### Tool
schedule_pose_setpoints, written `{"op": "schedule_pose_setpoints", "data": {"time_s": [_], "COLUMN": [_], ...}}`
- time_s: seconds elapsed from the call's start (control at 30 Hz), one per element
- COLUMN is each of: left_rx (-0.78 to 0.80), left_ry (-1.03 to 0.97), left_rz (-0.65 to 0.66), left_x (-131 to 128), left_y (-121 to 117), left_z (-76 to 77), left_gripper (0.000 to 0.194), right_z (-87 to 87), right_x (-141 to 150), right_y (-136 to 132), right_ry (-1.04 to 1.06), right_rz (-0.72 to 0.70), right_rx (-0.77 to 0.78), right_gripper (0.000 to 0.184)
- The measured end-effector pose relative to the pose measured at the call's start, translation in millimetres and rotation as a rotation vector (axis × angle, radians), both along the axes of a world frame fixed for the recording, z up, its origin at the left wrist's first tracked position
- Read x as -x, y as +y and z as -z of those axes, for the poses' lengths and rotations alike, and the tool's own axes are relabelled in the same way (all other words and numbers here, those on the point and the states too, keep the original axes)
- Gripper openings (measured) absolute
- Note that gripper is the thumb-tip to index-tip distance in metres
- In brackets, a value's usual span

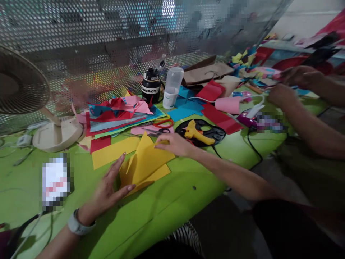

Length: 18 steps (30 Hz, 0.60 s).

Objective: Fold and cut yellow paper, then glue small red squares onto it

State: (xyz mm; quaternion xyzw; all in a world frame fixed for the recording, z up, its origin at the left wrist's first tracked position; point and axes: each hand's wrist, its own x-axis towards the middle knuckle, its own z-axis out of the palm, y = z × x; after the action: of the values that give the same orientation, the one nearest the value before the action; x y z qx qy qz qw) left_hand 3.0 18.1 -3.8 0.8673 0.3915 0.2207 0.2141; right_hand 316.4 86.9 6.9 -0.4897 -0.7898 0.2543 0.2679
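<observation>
A folded sheet of yellow paper (147, 162) lies on the green table in front of me, with one flap standing up. My right hand (175, 144) pinches its upper right edge between thumb and fingers. At the left side of the paper is my left hand (109, 189), fingers and thumb spread apart, with the thumb along the lower edge. Another flat yellow sheet (114, 154) lies just behind. Beyond the hands are red-handled scissors (164, 123) and a yellow glue gun (198, 135) resting on a black tray (219, 129).
A pile of coloured paper (121, 117) lies at the back, near a black bottle (150, 88) and a clear bottle (172, 88). A fan base (58, 135) and a phone-like object (55, 181) are at left. Another person's hands (293, 84) work at right.
</observation>
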Motion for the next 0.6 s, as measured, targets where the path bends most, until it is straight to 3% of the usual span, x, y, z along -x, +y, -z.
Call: {"op": "schedule_pose_setpoints", "data": {"time_s": [0.07, 0.2, 0.4, 0.6], "left_rx": [0.002, -0.079, -0.115, -0.139], "left_ry": [0.090, 0.319, 0.388, 0.252], "left_rz": [-0.033, 0.104, 0.151, -0.017], "left_x": [-1.4, -4.2, -6.5, -5.0], "left_y": [-0.2, -1.6, -3.8, 8.5], "left_z": [2.4, 6.2, 7.1, 3.2], "left_gripper": [0.092, 0.084, 0.075, 0.071], "right_z": [-9.2, -14.9, -8.2, -4.2], "right_x": [-9.4, -18.4, -21.0, -6.5], "right_y": [17.3, 54.8, 86.4, 95.5], "right_ry": [0.015, -0.075, -0.058, 0.060], "right_rz": [0.167, 0.337, 0.367, 0.288], "right_rx": [0.004, 0.045, 0.146, 0.135], "right_gripper": [0.016, 0.012, 0.012, 0.008]}}
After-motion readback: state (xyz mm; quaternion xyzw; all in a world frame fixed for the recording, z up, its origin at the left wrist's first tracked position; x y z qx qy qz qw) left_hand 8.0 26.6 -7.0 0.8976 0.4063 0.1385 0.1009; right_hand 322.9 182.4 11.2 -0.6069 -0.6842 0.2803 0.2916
